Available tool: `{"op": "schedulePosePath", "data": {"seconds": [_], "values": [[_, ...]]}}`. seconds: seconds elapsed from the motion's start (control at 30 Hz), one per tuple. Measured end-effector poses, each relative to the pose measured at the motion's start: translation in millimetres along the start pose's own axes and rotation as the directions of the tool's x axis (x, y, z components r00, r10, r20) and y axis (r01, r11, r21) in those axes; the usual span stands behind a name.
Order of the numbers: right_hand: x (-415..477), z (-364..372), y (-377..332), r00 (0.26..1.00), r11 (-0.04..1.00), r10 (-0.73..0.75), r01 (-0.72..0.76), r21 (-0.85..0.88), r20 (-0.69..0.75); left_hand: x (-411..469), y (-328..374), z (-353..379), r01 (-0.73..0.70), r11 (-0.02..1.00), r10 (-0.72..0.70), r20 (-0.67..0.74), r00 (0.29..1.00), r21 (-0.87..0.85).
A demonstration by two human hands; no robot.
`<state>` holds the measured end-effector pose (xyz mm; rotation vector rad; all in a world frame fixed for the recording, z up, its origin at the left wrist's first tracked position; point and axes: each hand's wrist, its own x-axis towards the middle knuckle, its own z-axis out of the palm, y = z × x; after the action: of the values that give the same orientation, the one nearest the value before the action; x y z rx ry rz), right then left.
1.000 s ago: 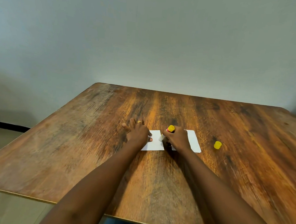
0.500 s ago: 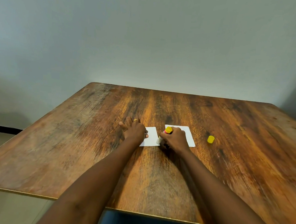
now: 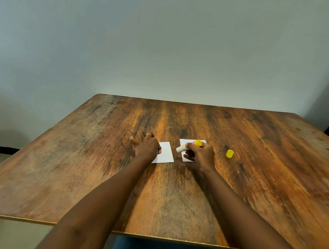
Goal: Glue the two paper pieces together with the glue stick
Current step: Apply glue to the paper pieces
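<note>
Table: worn wood grain, matt. L paper, R paper: matt. Glue stick, cap: smooth plastic.

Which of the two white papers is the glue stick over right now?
The right paper piece, partly under the right hand gripping the glue stick. The left paper piece lies apart, with the left hand resting on its edge.

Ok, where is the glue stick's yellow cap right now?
In the head view the yellow cap sits on the table, to the right of the right hand holding the glue stick, apart from it.
</note>
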<state>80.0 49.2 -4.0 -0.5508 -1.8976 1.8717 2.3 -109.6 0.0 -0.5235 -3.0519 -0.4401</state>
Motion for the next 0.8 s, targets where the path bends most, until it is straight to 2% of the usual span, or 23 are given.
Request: {"op": "schedulePosePath", "data": {"seconds": [0.07, 0.13, 0.23, 0.4, 0.57, 0.8], "values": [[-0.6, -11.0, -3.5, 0.998, 0.983, 0.062, -0.061, 0.174, -0.001, -1.8, 1.5, 0.1, 0.014, 0.999, -0.014, -0.012, 1.0, -0.039], [-2.6, -21.3, -6.0, 0.997, 0.961, 0.076, -0.076, 0.266, 0.009, -4.7, 5.8, 0.6, 0.012, 0.998, -0.014, -0.03, 0.999, -0.061], [-5.8, -36.7, -6.1, 0.997, 0.961, 0.016, 0.007, 0.276, -0.079, -8.0, 22.4, 2.7, -0.041, 0.998, 0.038, -0.068, 0.997, -0.046], [-5.9, -65.9, 0.6, 0.99, 0.953, -0.02, 0.061, 0.298, -0.14, -14.8, 59.6, 14.4, -0.135, 0.967, 0.123, -0.069, 0.99, -0.216], [-0.8, -102.0, 9.7, 0.947, 0.996, -0.085, 0.069, -0.063, -0.311, -18.4, 82.5, 29.7, -0.136, 0.965, 0.118, -0.092, 0.989, -0.224], [-2.9, -143.3, 15.0, 0.897, 0.922, -0.19, 0.022, -0.387, -0.4, -24.6, 98.4, 34.8, -0.111, 0.973, 0.095, -0.086, 0.992, -0.203]]}}
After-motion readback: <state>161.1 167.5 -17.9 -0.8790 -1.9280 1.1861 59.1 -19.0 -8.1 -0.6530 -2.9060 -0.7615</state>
